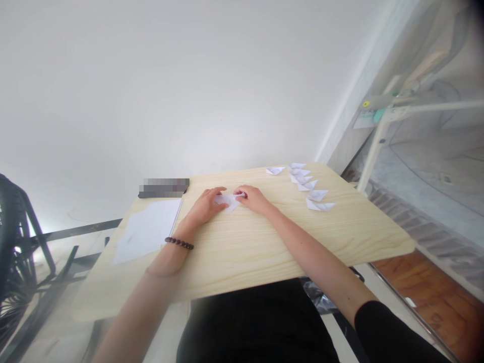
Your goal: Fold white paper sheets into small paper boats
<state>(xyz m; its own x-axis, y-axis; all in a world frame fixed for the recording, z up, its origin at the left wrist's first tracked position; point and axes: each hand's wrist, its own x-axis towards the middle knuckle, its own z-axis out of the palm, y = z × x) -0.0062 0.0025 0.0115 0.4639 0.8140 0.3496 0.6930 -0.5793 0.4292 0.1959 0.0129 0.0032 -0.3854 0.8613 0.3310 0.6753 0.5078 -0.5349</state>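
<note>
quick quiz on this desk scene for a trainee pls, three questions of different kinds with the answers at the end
1. True or false: the left hand and the right hand both hold one small folded white piece.
2. Multiple choice: where on the table do the other folded white shapes lie, as the wearer sees it?
A) left of both hands
B) under the left hand
C) right of both hands
3. Fill in the blank: the dark beaded bracelet is worn on the ____ wrist.

Key: 1 true; 2 C; 3 left
</note>
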